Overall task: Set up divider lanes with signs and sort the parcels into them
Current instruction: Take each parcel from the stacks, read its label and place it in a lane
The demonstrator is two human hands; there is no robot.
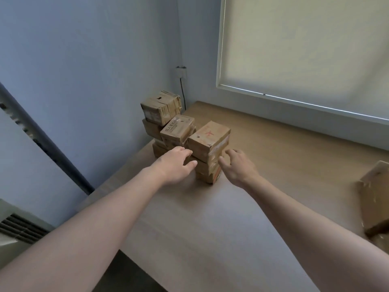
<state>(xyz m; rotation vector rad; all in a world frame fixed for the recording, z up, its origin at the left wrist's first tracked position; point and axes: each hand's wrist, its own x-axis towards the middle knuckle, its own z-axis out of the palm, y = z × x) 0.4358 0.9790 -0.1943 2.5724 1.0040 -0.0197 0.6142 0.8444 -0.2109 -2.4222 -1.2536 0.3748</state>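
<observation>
Several small brown cardboard parcels stand stacked at the far left corner of a wooden table [273, 165]. The nearest stack has a parcel with red print [208, 138] on top. Behind it are a parcel with dark lettering [177, 129] and a taller stack topped by a taped parcel [161, 107]. My left hand [176, 165] reaches to the left side of the nearest stack, fingers loosely spread, close to it. My right hand [235, 165] is at the stack's right side, fingers relaxed. Neither hand grips a parcel.
Flat cardboard pieces [374, 199] lie at the table's right edge. A blue wall stands behind the parcels, with a socket and cable [181, 73]. A window with a drawn blind [305, 49] fills the right. A vented unit [19, 228] sits at lower left.
</observation>
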